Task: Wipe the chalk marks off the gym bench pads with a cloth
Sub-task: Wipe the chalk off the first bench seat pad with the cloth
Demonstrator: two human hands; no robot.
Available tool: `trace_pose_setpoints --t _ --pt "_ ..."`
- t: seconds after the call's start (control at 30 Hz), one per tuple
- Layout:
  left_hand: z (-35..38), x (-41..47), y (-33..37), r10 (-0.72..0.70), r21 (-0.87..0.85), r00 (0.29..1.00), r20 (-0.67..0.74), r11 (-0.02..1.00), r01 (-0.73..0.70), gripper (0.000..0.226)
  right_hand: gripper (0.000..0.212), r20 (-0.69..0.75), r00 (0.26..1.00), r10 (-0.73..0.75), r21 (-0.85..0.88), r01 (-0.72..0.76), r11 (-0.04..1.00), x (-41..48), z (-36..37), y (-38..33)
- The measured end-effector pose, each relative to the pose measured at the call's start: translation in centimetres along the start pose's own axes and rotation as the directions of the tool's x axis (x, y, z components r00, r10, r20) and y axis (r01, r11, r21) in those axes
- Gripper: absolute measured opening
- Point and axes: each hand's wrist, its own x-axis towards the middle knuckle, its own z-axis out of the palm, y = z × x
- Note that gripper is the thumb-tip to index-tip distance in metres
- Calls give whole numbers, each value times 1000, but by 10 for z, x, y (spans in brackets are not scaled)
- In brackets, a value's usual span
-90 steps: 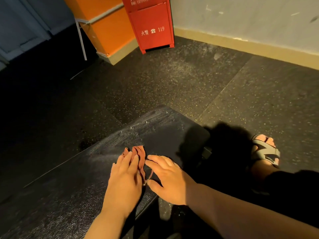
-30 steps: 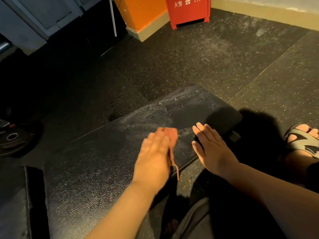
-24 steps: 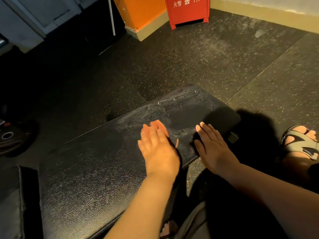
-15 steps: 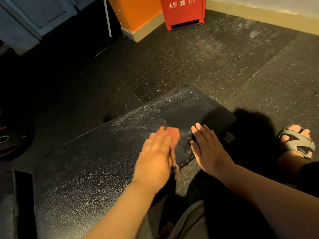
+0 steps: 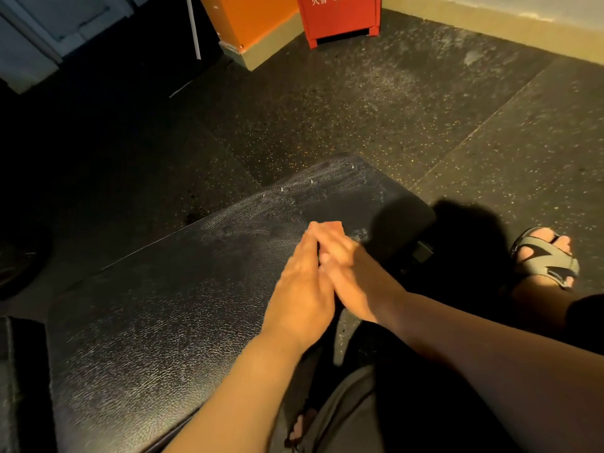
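Observation:
The black gym bench pad point(image 5: 170, 308) runs from lower left toward the centre. Whitish chalk smears point(image 5: 277, 201) lie across its far end. My left hand point(image 5: 300, 289) lies flat on the pad with straight fingers, pressing a reddish cloth point(image 5: 334, 225); only the cloth's tip shows past the fingertips. My right hand point(image 5: 354, 279) lies close against the left one, fingers stretched forward and touching the left fingers and the cloth. The rest of the cloth is hidden under both hands.
A red fire cabinet point(image 5: 343, 18) and an orange box point(image 5: 251, 18) stand at the far wall. My sandalled foot point(image 5: 542, 256) is on the speckled rubber floor point(image 5: 376, 103) to the right. A second black pad point(image 5: 19, 387) sits at the lower left.
My right hand left the pad's right edge and moved left until it joined the left hand on the cloth. The left hand kept rubbing the cloth back and forth on the pad.

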Motion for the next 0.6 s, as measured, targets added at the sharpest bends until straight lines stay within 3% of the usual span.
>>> trace_pose_setpoints --t 0.1,0.2,0.33,0.4,0.43,0.5,0.57,0.6 --pt "-30 -24 -14 -135 3 982 -131 991 137 62 73 -34 998 53 -100 -57 993 6 27 -2" --pt "-47 -32 -20 -114 118 954 -276 981 152 55 50 -44 997 -69 -178 60 982 10 24 15" --pt "-39 -29 -28 -122 185 970 -209 969 162 50 36 4 995 -98 -41 98 994 22 -11 12" --pt "-34 -28 -30 -53 287 977 -206 951 112 49 25 -43 998 41 -204 -49 978 33 -23 27" --pt "-32 -27 -31 -20 336 980 -197 938 87 48 32 -105 986 133 -372 -163 914 38 -26 38" --pt "-30 -24 -32 6 397 985 -174 915 65 48 48 -150 932 330 -477 -360 802 49 -22 48" --pt "-30 -23 -32 10 428 987 -162 902 61 49 43 -156 927 340 -516 -370 773 54 -3 34" --pt "-30 -22 -31 17 442 987 -159 895 55 50 33 -191 948 254 -443 -314 840 49 8 18"
